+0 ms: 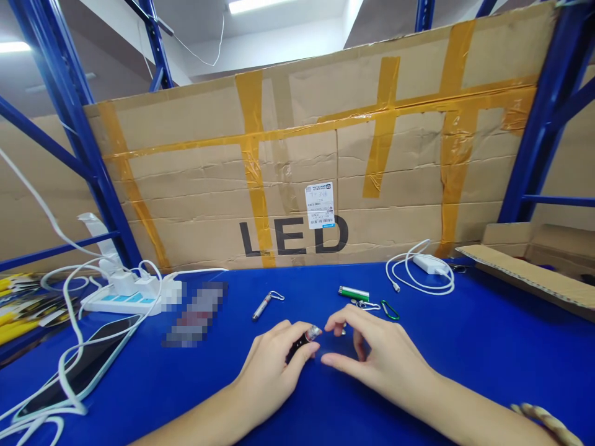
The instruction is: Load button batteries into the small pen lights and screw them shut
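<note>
In the head view, my left hand point(283, 356) is closed around a small black tube with a silver end point(314, 332). The silver end points right, and the fingers cover most of the black part. Just across from it, my right hand point(379, 347) has thumb and fingers apart and grips nothing. A tiny shiny piece point(343, 331) shows behind its fingers. Beyond that hand lie a green and silver tube point(354, 293), silver clips point(367, 305) and a green carabiner point(389, 310). A slim silver keychain light point(263, 305) with a clip lies beyond my left hand.
At the left, a phone point(83, 362) lies under white cables beside a power strip point(127, 300). A white adapter with a coiled cable point(431, 265) sits back right. A taped cardboard sheet point(209, 204) stands behind the blue tabletop point(502, 353), between blue shelf posts point(539, 136).
</note>
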Demonstrator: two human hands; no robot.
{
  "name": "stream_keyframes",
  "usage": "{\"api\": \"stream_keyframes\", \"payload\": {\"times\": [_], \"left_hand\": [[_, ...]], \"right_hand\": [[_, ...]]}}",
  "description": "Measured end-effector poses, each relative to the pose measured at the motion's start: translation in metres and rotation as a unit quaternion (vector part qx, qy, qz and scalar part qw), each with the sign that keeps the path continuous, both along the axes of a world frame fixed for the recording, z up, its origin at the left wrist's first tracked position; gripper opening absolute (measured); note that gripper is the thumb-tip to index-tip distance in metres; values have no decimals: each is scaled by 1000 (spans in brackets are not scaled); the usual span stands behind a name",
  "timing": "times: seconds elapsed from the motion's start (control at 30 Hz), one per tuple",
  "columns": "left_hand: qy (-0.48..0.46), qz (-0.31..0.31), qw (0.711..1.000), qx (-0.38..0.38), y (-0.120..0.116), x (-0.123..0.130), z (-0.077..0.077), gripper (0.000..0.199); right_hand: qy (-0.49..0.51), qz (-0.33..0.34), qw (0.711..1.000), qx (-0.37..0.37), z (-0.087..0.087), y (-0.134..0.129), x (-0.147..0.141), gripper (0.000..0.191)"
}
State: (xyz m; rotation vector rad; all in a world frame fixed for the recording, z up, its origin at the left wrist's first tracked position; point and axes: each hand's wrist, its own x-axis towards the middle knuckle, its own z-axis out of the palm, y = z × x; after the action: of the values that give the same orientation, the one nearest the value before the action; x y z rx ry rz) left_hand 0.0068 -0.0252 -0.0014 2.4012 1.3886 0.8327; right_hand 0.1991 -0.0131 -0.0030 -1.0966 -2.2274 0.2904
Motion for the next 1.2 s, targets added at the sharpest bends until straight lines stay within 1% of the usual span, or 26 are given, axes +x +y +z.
{"api": "stream_keyframes", "payload": {"times": [0.1, 0.17, 0.27, 0.33, 0.47, 0.67, 0.8, 0.93, 1.1, 1.17, 1.2], "left_hand": [[-31, 0, 999, -25, 0, 0, 1, 16], [-34, 2, 999, -32, -1, 0, 2, 16], [-28, 4, 999, -32, -2, 0, 3, 15], [-24, 1, 999, -32, -2, 0, 3, 15], [-16, -2, 1000, -23, -2, 0, 2, 14], [-23, 1, 1000, -19, -3, 2, 1, 12], [-13, 23, 1000, -13, -5, 5, 1, 12], [-15, 9, 1000, -12, -7, 7, 0, 12], [-8, -9, 1000, -8, -12, 4, -3, 19], [-6, -14, 1000, -12, -13, 3, -3, 22], [-6, -17, 1000, -15, -14, 3, -3, 24]], "right_hand": [[-116, -52, 991, 35, 1, 4, 3, 25], [-161, -90, 982, 39, 1, 7, 4, 27], [-187, -136, 973, 19, 2, 9, 5, 29], [-187, -146, 971, 3, 3, 8, 5, 29], [-177, -130, 975, -17, 3, 7, 6, 22], [-170, -89, 981, -20, -2, 12, 9, 16], [-166, -73, 983, -28, -8, 17, 12, 17], [-137, -57, 988, -35, -15, 25, 14, 20], [-118, -44, 989, -79, -20, 34, 15, 31], [-115, -54, 987, -96, -25, 38, 16, 35], [-117, -48, 986, -106, -28, 41, 17, 36]]}}
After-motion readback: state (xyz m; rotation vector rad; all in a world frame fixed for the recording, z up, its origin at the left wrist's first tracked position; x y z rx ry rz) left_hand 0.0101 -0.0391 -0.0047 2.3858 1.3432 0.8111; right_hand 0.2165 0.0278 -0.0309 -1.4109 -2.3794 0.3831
